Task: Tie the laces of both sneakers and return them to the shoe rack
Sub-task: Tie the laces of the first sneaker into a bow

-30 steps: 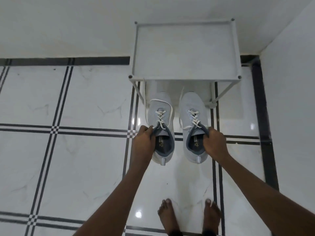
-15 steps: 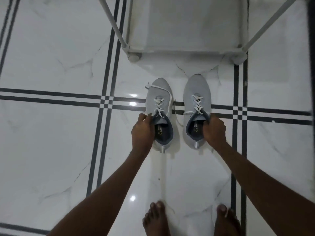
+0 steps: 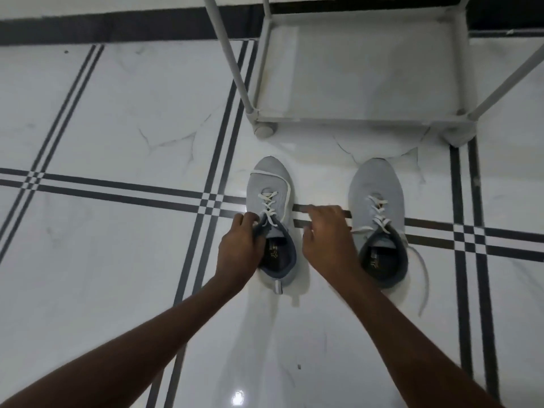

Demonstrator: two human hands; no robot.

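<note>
Two light grey sneakers with white laces stand side by side on the tiled floor, toes toward the rack. My left hand (image 3: 238,245) grips the left sneaker (image 3: 269,184) at the left edge of its collar. My right hand (image 3: 325,234) hovers between the shoes with fingers spread, holding nothing. The right sneaker (image 3: 375,184) stands free, its untied lace trailing on the floor to its right. The left shoe's lace loops loosely over its toe. The white shoe rack (image 3: 353,122) stands just beyond the shoes, its bottom shelf bare.
The floor is glossy white marble tile with dark stripe lines (image 3: 117,189). A dark skirting band (image 3: 117,28) runs along the wall at the top. Rack legs (image 3: 232,63) slant up on both sides of the shelf.
Both shoes came out of the rack and now rest on the floor. My right hand let go of the right sneaker and moved left between the shoes. The view moved closer.
</note>
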